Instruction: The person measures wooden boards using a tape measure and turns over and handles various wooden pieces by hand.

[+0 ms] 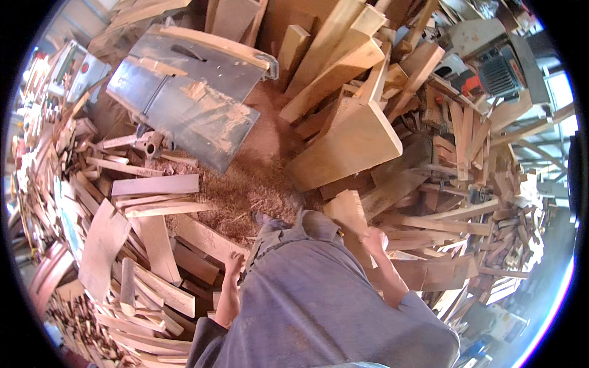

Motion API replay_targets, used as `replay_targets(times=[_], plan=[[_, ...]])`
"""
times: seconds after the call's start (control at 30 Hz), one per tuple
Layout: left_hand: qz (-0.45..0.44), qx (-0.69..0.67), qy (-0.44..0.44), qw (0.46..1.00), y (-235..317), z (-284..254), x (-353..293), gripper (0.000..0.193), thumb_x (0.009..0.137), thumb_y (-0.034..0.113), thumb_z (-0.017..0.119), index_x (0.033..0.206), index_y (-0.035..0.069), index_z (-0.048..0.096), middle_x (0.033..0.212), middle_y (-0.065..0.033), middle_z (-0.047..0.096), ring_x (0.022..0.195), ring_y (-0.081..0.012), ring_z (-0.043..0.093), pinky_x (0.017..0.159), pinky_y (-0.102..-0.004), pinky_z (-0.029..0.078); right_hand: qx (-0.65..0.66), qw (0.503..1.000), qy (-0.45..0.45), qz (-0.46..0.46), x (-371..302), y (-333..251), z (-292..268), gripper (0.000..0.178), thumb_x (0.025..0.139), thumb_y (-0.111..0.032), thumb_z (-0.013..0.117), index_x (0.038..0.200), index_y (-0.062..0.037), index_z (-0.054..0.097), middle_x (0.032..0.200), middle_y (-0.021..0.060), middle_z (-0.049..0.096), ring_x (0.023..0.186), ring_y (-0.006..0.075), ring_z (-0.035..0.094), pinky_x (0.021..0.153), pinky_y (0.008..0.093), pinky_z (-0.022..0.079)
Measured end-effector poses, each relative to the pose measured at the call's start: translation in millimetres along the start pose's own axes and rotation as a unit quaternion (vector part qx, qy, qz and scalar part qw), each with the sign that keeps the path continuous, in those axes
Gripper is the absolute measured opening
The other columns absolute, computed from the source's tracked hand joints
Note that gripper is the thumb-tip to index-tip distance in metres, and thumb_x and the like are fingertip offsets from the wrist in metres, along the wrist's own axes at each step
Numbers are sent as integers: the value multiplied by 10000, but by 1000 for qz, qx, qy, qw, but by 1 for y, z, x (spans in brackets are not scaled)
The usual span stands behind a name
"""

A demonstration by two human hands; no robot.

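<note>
"lettering first: able to read any?"

"no; too small and blurred, even on the white machine (92,75) at far left, marked by a red spot."

"and around?"

"see a grey metal machine table (164,101) at upper left, dusted with pale sawdust (215,111). at upper right, a dark ribbed motor (500,72). underfoot, reddish shavings (261,196)."

"anything in the way?"

"notice a big thick board (353,144) straight ahead, jutting out in front of a stack of leaning boards (331,67). to the left, a jumble of loose planks (105,248); to the right, more timber pieces (442,224), heaped every which way."

"now the held board (345,211): lying where, pointing which way?"

"at the right side of the grey smock (319,294), just short of the big thick board. runs lengthwise away from the body, slanting a little left toward the far end."

"fingers?"

"on the right hand (373,240), closed on the held board's outer edge. on the left hand (234,262), curled inward beside the end of a long plank (208,239); cannot tell whether gripping or only touching."
</note>
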State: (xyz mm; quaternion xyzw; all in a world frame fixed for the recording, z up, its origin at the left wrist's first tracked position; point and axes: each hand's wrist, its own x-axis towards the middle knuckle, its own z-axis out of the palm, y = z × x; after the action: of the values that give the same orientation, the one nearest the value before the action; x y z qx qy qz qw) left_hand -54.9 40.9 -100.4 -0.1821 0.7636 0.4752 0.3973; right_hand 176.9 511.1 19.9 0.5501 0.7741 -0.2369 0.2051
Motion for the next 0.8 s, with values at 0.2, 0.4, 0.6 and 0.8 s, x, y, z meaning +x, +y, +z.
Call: replay_targets(times=[0.2,0.4,0.6,0.8], plan=[[-103,-98,68,988,-33,-55,-53,283,837,64,656,715,148,415,550,36,402,397,-71,380,349,-262,238,7,997,1,-73,21,-87,20,369,712,-382,675,905,-75,742,945,210,713,924,402,686,786,483,536],[-81,-184,113,973,-64,-67,-61,360,815,54,631,669,149,316,543,36,353,441,-84,393,387,-283,271,21,990,50,-133,68,-198,7,363,684,-339,709,864,-25,732,899,235,712,888,402,694,771,475,534],[33,-167,156,973,-118,-53,-9,320,821,153,668,660,83,400,636,22,389,591,-77,386,513,-300,330,100,979,112,-137,151,-286,-33,374,672,-329,713,830,9,710,894,248,708,873,382,695,783,467,531],[19,-36,214,976,-130,-28,-9,296,835,164,656,682,57,427,627,18,424,561,-78,403,495,-293,337,113,968,140,-174,259,-382,-88,317,671,-320,691,785,-27,725,827,203,717,779,334,701,724,450,536]])
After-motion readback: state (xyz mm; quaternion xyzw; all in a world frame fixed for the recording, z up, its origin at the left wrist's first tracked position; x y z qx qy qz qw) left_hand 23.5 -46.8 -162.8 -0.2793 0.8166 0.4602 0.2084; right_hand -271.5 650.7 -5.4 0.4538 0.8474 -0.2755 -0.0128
